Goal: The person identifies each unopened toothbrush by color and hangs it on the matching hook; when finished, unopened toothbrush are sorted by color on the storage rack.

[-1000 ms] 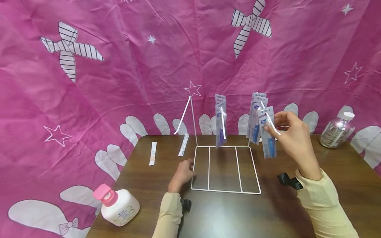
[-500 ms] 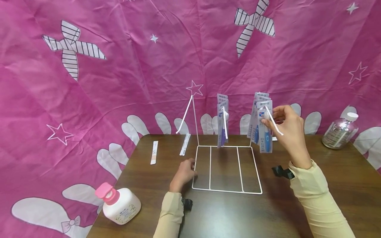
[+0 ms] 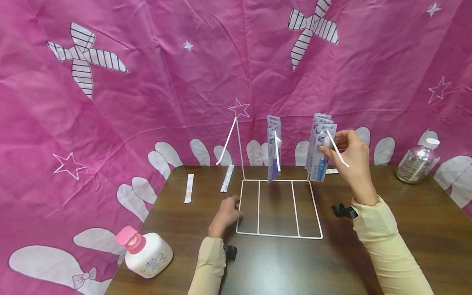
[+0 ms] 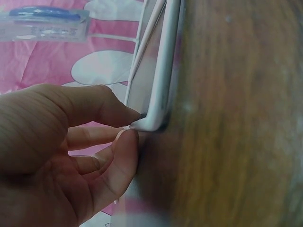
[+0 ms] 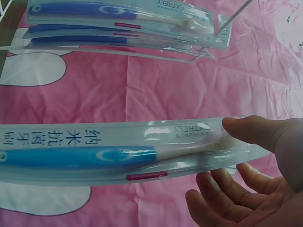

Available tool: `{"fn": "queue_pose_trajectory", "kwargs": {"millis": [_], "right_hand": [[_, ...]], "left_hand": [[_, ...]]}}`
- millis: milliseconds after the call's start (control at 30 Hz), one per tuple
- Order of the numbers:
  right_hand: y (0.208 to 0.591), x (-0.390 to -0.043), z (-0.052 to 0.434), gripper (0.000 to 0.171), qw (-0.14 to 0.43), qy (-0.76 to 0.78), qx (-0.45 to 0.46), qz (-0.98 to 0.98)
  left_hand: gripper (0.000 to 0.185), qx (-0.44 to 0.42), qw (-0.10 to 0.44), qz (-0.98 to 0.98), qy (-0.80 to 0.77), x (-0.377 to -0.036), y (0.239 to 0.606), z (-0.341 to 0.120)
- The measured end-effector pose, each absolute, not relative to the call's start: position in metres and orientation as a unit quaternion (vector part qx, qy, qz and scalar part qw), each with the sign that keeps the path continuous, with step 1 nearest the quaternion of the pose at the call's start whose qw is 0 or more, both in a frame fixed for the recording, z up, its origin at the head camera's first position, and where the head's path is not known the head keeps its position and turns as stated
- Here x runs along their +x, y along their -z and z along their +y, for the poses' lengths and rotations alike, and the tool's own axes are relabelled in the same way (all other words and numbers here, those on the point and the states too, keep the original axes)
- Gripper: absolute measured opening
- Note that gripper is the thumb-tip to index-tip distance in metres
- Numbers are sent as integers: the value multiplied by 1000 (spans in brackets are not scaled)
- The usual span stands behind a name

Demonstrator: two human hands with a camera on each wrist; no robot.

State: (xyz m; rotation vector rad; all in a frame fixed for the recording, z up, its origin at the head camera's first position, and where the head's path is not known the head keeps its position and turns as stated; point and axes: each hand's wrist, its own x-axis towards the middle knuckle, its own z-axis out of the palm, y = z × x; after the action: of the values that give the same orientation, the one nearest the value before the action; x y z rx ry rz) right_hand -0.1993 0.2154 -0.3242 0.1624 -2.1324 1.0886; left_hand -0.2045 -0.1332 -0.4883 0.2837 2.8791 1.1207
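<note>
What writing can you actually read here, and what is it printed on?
"EXTRELY": on the toothbrush pack in the right hand.
"纳米抗菌牙刷": same pack, last character cut off.
"EXTRELY": on a hanging pack.
Lotion bottle, paper strips and jar: print too small.

Bright, even light; blurred left-wrist close-up; bowed head-view edges.

Glossy clear plastic wraps the blue-handled toothbrush pack, catching the light, while the thin white wire rack shows a smooth, painted-metal coat. Underneath lies a dark brown wood-grain surface with a soft sheen, and behind it a matt, creased pink cloth backdrop; the white plastic lotion bottle with its pink cap looks smooth and satiny.
</note>
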Motion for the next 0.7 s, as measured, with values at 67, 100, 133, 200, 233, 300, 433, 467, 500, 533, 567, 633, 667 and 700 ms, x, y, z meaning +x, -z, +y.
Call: {"fn": "queue_pose_trajectory", "kwargs": {"millis": [67, 100, 133, 200, 233, 300, 433, 467, 500, 533, 567, 633, 667, 700], "right_hand": [[326, -200, 215, 44, 362, -422, 62, -829], [327, -201, 215, 44, 360, -421, 62, -830], [328, -201, 216, 44, 358, -420, 61, -832], [331, -201, 216, 45, 352, -418, 59, -835], [332, -200, 217, 45, 348, -417, 57, -838], [334, -199, 218, 45, 337, -418, 54, -842], [339, -194, 223, 44, 313, -419, 44, -851], [342, -193, 224, 44, 307, -420, 44, -853], [346, -192, 225, 43, 301, -422, 45, -854], [350, -192, 226, 42, 295, -422, 48, -856], [355, -191, 227, 42, 289, -420, 52, -859], [365, -189, 230, 39, 273, -416, 62, -865], [370, -188, 231, 38, 264, -412, 67, -869], [375, -187, 232, 37, 254, -404, 73, -876]], "left_hand": [[49, 93, 18, 927, -363, -204, 489, -134], [49, 93, 18, 927, -363, -204, 489, -134], [48, 92, 20, 927, -363, -204, 490, -134], [47, 89, 25, 927, -364, -203, 490, -134], [46, 88, 27, 927, -364, -203, 489, -134], [44, 89, 29, 926, -365, -202, 488, -134], [42, 98, 39, 919, -381, -203, 484, -133], [43, 99, 46, 915, -389, -203, 483, -133], [44, 101, 53, 910, -399, -203, 481, -133], [44, 102, 62, 905, -407, -202, 479, -134], [45, 104, 71, 900, -417, -202, 477, -134], [46, 110, 83, 892, -430, -201, 473, -136], [46, 114, 87, 889, -435, -201, 471, -138], [45, 117, 88, 887, -438, -201, 469, -139]]}}
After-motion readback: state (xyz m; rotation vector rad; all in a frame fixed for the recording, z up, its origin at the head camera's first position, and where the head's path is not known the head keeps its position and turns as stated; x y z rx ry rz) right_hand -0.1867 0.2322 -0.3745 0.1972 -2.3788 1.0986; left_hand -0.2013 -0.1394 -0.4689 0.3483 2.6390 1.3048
